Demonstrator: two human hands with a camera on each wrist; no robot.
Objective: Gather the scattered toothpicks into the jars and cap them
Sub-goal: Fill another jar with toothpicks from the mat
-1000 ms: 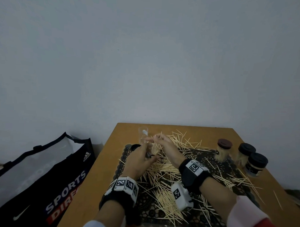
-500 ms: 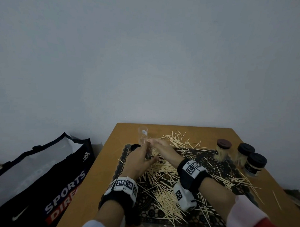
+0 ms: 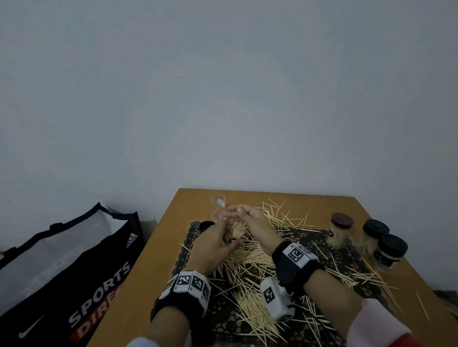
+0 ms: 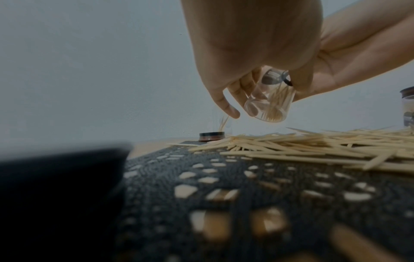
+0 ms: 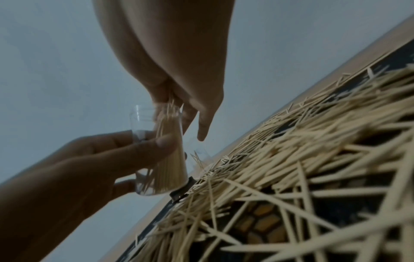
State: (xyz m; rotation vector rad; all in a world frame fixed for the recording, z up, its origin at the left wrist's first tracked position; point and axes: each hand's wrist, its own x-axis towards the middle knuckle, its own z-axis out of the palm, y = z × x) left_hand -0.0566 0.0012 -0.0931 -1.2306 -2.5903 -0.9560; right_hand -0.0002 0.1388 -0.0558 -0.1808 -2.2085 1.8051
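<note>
Clear jar (image 5: 156,156), gripped in left hand (image 3: 212,246) above the table's (image 3: 168,238) far-left corner, is held mouth-up directly below toothpick bundle (image 5: 169,113) pinched by right hand (image 3: 252,223), long axes aligned.

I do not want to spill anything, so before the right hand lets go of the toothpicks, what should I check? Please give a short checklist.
1. Left hand grips the clear jar firmly: ok.
2. Right hand pinches the toothpick bundle with its lower ends inside the jar: ok.
3. No toothpick caught outside the rim: cannot tell.
4. Jar full enough to cap: not ok, one side is empty.
5. Loose lid lies near on the table: ok.
6. Scattered toothpicks all gathered: not ok, many lie on the mat.
</note>
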